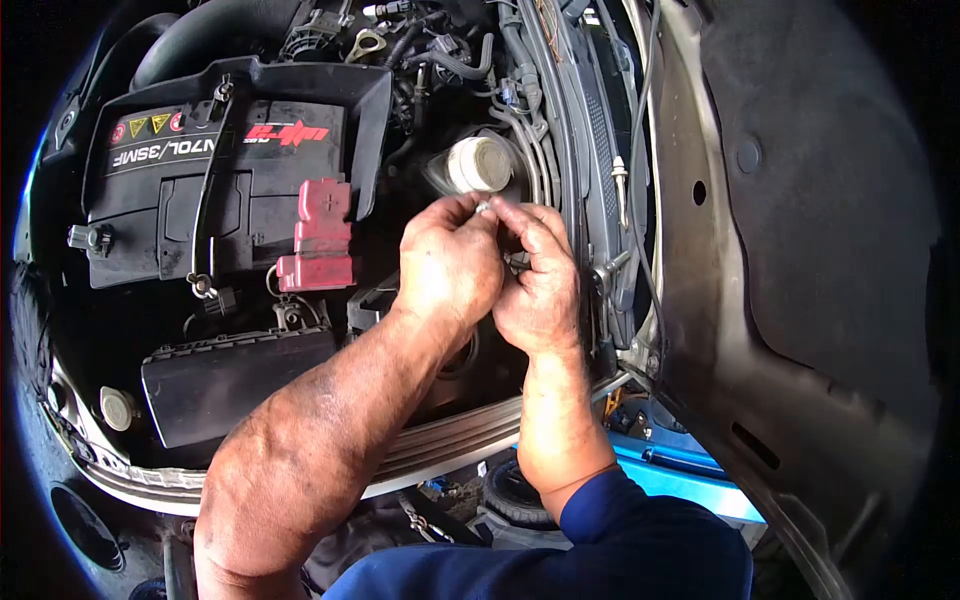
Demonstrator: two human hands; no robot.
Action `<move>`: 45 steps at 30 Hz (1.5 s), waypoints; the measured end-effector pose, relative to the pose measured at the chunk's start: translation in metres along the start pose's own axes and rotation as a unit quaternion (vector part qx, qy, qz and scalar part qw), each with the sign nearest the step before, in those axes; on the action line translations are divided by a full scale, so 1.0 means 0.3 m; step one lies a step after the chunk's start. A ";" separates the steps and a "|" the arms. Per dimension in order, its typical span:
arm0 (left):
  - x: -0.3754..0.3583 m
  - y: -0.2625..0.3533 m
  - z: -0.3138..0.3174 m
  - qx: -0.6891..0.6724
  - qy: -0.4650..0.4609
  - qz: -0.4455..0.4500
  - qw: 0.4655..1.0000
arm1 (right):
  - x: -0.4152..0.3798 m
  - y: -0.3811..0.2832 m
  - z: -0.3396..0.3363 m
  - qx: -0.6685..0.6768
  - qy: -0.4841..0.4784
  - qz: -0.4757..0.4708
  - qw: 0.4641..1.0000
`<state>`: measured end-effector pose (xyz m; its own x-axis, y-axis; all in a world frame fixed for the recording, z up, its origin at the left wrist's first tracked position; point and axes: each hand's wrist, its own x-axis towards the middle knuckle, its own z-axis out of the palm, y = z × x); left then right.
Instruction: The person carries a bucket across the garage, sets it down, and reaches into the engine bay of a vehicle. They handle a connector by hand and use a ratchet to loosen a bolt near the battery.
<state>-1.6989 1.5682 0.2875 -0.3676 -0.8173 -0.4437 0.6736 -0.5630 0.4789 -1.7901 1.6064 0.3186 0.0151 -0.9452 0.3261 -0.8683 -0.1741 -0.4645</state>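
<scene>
My left hand [450,262] and my right hand [540,278] meet over the engine bay, just in front of a round reservoir with a whitish cap [480,164]. Between their pinched fingertips shows a small, pale, shiny piece [485,206]; its kind is too small to make out. Thumb and forefinger of the left are closed on it from one side. On the other side, the right hand's curled fingers press against it. My fingers hide the lower part of the piece and the engine parts beneath.
Left of my hands sits a black car battery [200,190] with a red terminal cover [322,235] and a metal hold-down bar [208,190]. Hoses [465,68] run behind the reservoir. The raised bonnet [790,230] stands at right. A black box cover [235,385] lies nearer me.
</scene>
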 end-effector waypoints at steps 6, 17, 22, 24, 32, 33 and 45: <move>0.279 -0.011 0.051 0.056 0.205 0.096 0.972 | -0.008 0.001 0.005 0.024 0.083 0.017 0.996; 0.523 0.053 0.048 0.793 0.129 0.028 0.595 | 0.011 -0.012 -0.008 0.005 0.059 0.015 0.998; 0.557 0.046 0.025 0.741 0.157 0.027 0.652 | 0.014 -0.015 0.001 0.015 0.050 0.029 0.998; 0.552 0.061 0.027 0.722 0.149 -0.025 0.675 | 0.011 -0.015 -0.001 0.017 0.048 0.033 0.998; 0.649 0.006 -0.015 0.605 0.238 0.018 0.760 | 0.021 -0.029 -0.010 0.034 -0.001 0.037 0.999; 0.667 -0.009 -0.026 0.568 0.256 0.034 0.781 | 0.021 -0.028 -0.011 0.038 -0.003 0.035 0.999; 0.857 -0.139 -0.170 0.234 0.312 0.208 0.897 | 0.027 -0.017 -0.026 0.037 -0.010 0.035 0.999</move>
<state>-1.7888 1.3878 0.1149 0.3826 -0.8227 -0.4203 0.2720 -0.3345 0.9023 -1.7894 1.6019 0.3301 -0.0334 -0.9608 0.2751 -0.8285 -0.1274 -0.5453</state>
